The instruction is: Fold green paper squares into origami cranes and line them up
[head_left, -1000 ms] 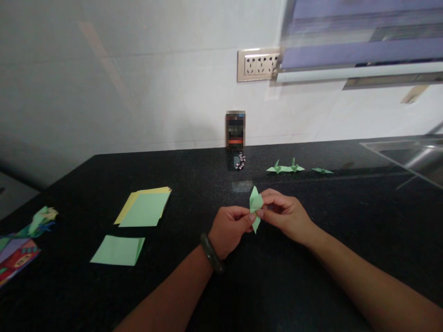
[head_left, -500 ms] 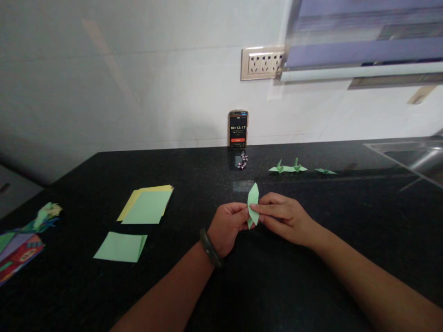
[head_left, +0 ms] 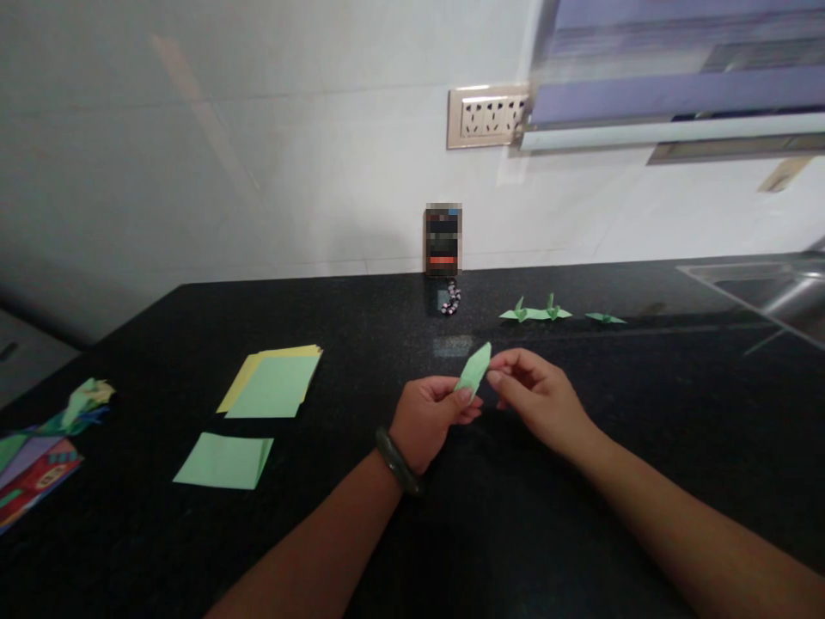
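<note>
A piece of light green origami paper (head_left: 475,368), folded into a narrow pointed shape, tilts up to the right over the dark counter. My left hand (head_left: 430,417), with a dark bangle at the wrist, pinches its lower end, thumb on top. Close by its right edge is my right hand (head_left: 534,391), fingers curled and the thumb near the index finger. Whether those fingertips grip the paper's edge cannot be made out. Beyond the hands lie small green folded paper cranes (head_left: 536,314) and another small green folded piece (head_left: 606,318).
On the left are a stack of green and yellow paper sheets (head_left: 274,387) and a creased green sheet (head_left: 223,462). Colourful papers (head_left: 42,473) lie at the far left. A phone (head_left: 443,241) leans on the wall behind a beaded strand (head_left: 452,298). A metal sink (head_left: 773,297) is at right.
The folded paper has turned from nearly upright to leaning right. My right fingers have drawn back from its face to its right edge; my left hand keeps its hold.
</note>
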`<action>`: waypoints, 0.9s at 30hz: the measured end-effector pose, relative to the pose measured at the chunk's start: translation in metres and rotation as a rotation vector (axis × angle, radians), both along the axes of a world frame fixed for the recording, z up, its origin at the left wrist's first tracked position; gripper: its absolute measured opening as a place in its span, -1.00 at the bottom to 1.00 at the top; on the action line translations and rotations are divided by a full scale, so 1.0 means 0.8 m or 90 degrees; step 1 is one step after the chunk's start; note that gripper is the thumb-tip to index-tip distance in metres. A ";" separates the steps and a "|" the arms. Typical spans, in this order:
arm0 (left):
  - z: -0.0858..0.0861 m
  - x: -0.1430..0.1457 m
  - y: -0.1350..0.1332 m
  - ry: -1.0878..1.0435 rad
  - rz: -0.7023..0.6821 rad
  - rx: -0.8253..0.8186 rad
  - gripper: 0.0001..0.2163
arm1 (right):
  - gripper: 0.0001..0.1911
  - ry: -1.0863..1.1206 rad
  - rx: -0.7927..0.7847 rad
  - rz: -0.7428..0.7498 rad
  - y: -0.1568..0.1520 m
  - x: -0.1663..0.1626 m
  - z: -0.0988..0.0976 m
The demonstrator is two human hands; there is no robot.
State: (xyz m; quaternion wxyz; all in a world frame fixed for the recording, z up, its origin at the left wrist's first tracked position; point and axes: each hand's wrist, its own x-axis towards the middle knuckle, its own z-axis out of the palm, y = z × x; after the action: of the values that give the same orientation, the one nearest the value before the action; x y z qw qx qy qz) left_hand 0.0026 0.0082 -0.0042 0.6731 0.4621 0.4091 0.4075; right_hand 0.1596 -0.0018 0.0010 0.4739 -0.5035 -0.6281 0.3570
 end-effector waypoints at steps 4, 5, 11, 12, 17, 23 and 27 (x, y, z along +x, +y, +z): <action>0.002 0.003 -0.003 0.029 -0.022 0.028 -0.78 | -0.74 0.090 -0.136 0.082 -0.001 -0.005 0.000; 0.001 0.003 -0.003 0.041 -0.022 0.042 -0.79 | -0.75 0.077 -0.128 0.098 -0.001 -0.005 0.001; -0.004 0.004 -0.002 0.091 -0.020 0.097 -0.80 | -0.78 0.027 -0.030 0.052 -0.006 -0.008 -0.001; -0.004 0.004 -0.002 0.084 -0.023 0.099 -0.80 | -0.77 0.033 -0.029 0.037 -0.007 -0.009 -0.002; -0.002 0.005 -0.003 0.067 0.009 0.088 -0.84 | -0.73 0.054 -0.061 -0.030 -0.006 -0.013 -0.003; -0.005 0.002 -0.001 0.083 0.034 0.115 -0.84 | -0.81 0.033 -0.016 0.020 -0.006 -0.012 0.002; -0.003 0.000 0.003 0.110 0.146 0.101 -0.69 | -0.87 -0.173 0.234 -0.055 -0.009 0.000 0.008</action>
State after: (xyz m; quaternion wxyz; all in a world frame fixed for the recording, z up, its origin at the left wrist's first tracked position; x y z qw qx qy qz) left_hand 0.0026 0.0108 -0.0067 0.5460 0.4976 0.4817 0.4714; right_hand 0.1599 -0.0086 0.0076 0.4833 -0.4789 -0.7184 0.1449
